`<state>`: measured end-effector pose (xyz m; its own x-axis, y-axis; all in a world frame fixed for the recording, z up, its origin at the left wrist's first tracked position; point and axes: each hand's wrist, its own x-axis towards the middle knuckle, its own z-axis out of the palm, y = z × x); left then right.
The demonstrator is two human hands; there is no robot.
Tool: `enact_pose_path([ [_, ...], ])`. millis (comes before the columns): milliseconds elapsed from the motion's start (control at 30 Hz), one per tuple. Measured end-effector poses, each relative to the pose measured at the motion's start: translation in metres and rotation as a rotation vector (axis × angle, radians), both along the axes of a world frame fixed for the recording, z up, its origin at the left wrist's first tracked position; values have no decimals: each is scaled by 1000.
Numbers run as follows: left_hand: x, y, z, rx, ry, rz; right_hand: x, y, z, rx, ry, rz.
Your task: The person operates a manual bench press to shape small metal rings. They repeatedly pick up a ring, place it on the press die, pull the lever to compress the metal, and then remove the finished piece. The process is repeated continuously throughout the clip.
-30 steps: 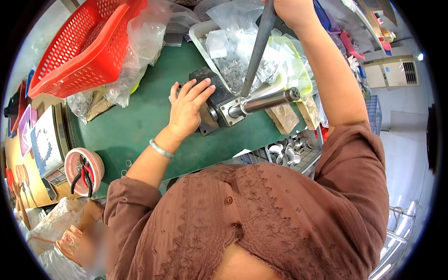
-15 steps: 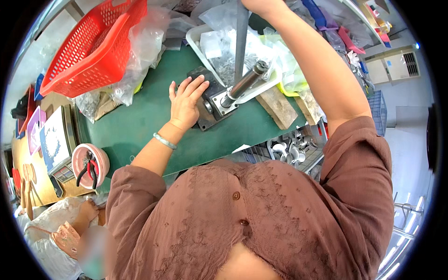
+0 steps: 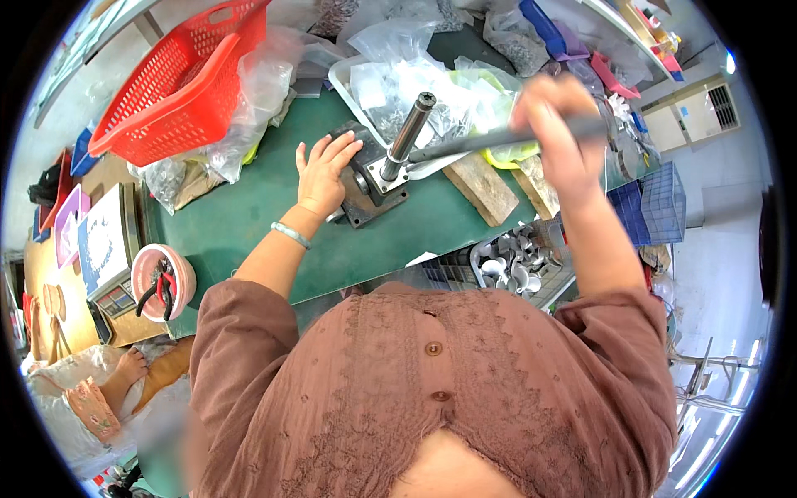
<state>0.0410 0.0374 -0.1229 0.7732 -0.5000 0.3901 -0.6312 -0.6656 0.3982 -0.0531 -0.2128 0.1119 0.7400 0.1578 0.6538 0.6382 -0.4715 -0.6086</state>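
From my end, the head view showed the grey bar (image 3: 473,144) swung from near-vertical, half a second earlier, to almost level; the steel cylinder (image 3: 410,130) also stood steeper. The right hand (image 3: 562,137), blurred, was clenched around the bar's outer end. The left hand (image 3: 322,184) lay spread, fingertips against the black press (image 3: 375,187), which sat between both hands, in from the front edge of the green workbench (image 3: 241,224).

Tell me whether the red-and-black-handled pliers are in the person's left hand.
No, the pliers stand in the round pink plastic tub, apart from the left hand.
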Motion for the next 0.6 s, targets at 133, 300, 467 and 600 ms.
enact_pose_path([
  [133, -4, -1, -3, -25, -9, 0, -27, -3, -13, 75, -52, 0],
  [300, -7, -4, -3, -52, -5, 5, 162, 13, -5, 12, 106, -146],
  [467, -7, -4, -4, -55, 11, 14, 229, 50, -15, 37, 274, -204],
  [600, -9, -4, -7, -53, 6, 14, 222, 48, -10, -20, 297, -194],
])
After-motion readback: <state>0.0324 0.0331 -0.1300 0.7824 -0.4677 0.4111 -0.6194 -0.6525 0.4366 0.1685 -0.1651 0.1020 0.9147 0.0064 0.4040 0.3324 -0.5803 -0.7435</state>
